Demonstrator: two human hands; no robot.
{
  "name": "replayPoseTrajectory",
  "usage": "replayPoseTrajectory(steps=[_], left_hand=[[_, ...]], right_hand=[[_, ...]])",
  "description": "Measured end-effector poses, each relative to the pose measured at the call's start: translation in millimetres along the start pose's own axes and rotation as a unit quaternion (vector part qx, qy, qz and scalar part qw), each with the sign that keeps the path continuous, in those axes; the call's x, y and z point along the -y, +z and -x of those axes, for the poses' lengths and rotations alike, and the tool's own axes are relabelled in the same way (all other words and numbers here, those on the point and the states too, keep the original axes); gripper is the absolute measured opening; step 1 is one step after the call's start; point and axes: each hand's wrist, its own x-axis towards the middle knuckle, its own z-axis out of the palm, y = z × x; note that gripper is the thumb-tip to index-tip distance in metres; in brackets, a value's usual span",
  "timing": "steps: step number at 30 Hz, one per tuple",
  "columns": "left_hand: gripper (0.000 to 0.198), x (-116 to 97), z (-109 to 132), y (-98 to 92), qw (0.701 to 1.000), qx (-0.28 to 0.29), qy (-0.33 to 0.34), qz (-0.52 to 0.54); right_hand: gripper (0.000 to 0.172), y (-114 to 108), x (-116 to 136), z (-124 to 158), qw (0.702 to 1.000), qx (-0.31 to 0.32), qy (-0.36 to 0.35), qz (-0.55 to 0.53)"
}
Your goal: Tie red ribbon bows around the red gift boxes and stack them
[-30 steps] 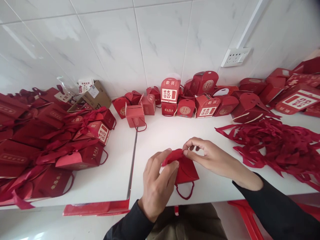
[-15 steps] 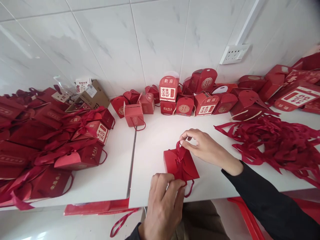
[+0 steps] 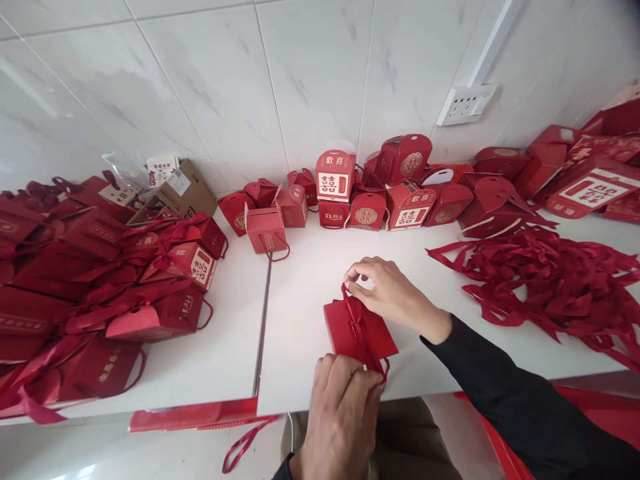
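Observation:
A small red gift box (image 3: 345, 333) sits on the white table in front of me, with a dark red ribbon (image 3: 356, 320) crossing its top and gathered at the middle. My right hand (image 3: 377, 287) pinches the ribbon's far end between thumb and fingertips, just above the box's back edge. At the near edge, my left hand (image 3: 345, 400) has its fingers closed on the ribbon's near end; the fingertips partly hide it. A red cord handle (image 3: 385, 370) loops out at the box's near right side.
Many ribboned red boxes (image 3: 155, 313) crowd the left. Several more boxes (image 3: 335, 183) line the tiled wall, one (image 3: 266, 230) standing slightly forward. Loose ribbons (image 3: 540, 287) lie heaped at right. A cardboard carton (image 3: 183, 190) stands back left; a ribbon (image 3: 245, 447) hangs below the table edge.
My right hand has shifted a little left with the ribbon's far end. My left hand has moved slightly right and nearer to me, and the ribbon slants more across the box.

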Motion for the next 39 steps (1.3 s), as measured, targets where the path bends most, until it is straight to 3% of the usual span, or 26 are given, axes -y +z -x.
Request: replayPoseTrajectory(steps=[2,6,8,12,14,17,26,39], left_hand=[[0.011,-3,-2,-6.7,0.999,-0.012,-0.027,0.024],[0.026,9,-23,-28.2,0.981,-0.076,-0.165,0.075],[0.020,26,-42,-34.3,0.967,-0.088,-0.222,0.083],[0.025,55,-78,-28.6,0.962,0.024,-0.233,0.137],[0.022,60,-88,-22.1,0.963,0.075,-0.211,0.149],[0.007,60,-95,-15.7,0.965,0.097,-0.194,0.146],[0.014,64,-98,-19.9,0.944,0.011,-0.260,0.202],[0.025,81,-99,-21.5,0.883,-0.098,-0.328,0.321]], right_hand=[[0.014,-5,4,5,1.000,-0.020,-0.007,-0.010],[0.013,-25,21,35,0.997,-0.069,-0.015,-0.043],[0.010,-33,31,55,0.996,-0.026,-0.045,-0.065],[0.024,-32,41,85,0.995,0.054,-0.078,-0.013],[0.017,-26,41,90,0.996,0.057,-0.070,0.004],[0.010,-20,37,91,0.998,0.046,-0.045,-0.008],[0.018,-34,29,105,0.998,0.013,0.008,-0.058],[0.025,-54,14,125,0.992,0.065,0.076,-0.074]])
